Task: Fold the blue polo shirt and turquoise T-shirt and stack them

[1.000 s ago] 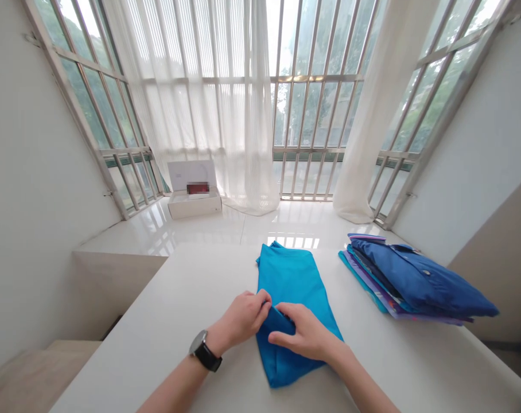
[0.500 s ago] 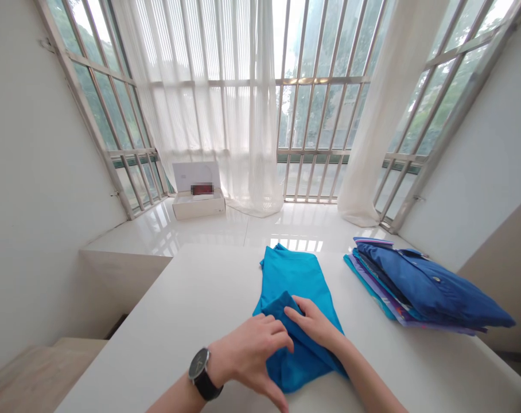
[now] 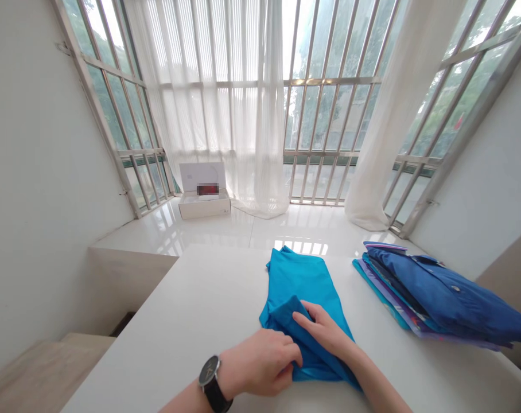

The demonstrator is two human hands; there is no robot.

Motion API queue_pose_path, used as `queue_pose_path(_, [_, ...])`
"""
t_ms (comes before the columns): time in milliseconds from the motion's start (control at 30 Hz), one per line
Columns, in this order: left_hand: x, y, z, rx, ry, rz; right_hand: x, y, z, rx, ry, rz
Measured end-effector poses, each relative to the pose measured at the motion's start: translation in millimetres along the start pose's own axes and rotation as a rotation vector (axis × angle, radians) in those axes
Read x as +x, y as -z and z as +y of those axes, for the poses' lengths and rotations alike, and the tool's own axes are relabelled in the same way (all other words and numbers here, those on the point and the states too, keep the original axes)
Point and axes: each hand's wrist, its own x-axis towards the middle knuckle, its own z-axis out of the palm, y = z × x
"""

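A bright blue garment (image 3: 307, 275) lies on the white table in front of me, its near part folded over so a darker blue layer shows. What kind of garment it is cannot be made out. My left hand (image 3: 264, 361), with a black-strapped watch (image 3: 215, 381) on the wrist, is closed at the near left edge of the cloth; its fingertips are partly hidden. On the folded layer rests my right hand (image 3: 323, 330), thumb on top and fingers behind, pinching the raised fold.
A stack of folded clothes (image 3: 441, 298), dark blue on top, sits at the table's right side. An open white box (image 3: 204, 206) stands on the sill (image 3: 260, 229) at the back left. Sheer curtains (image 3: 260, 115) hang before barred windows. The table's left edge drops off.
My left hand's fingers have closed at the cloth's near left edge; before, thumb and fingers were spread. My right hand keeps its hold. The whole view has shifted slightly.
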Motion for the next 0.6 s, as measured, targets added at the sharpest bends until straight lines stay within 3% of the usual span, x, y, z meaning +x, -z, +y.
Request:
queue_pose_path(233, [2.5, 2.5, 2.1, -0.078, 0.119, 0.055, -2.3, 2.4, -3.0, 0.052, 0.005, 0.019])
queue_pose_path(433, [5.9, -7.8, -6.8, -0.133, 0.169, 0.106, -6.9, 8.2, 0.8, -0.034, 0.021, 0.198])
queue_pose_path(600, [13.4, -17.3, -16.4, -0.075, 0.186, 0.195, -14.2, 19.4, -13.4, -0.07, 0.063, 0.279])
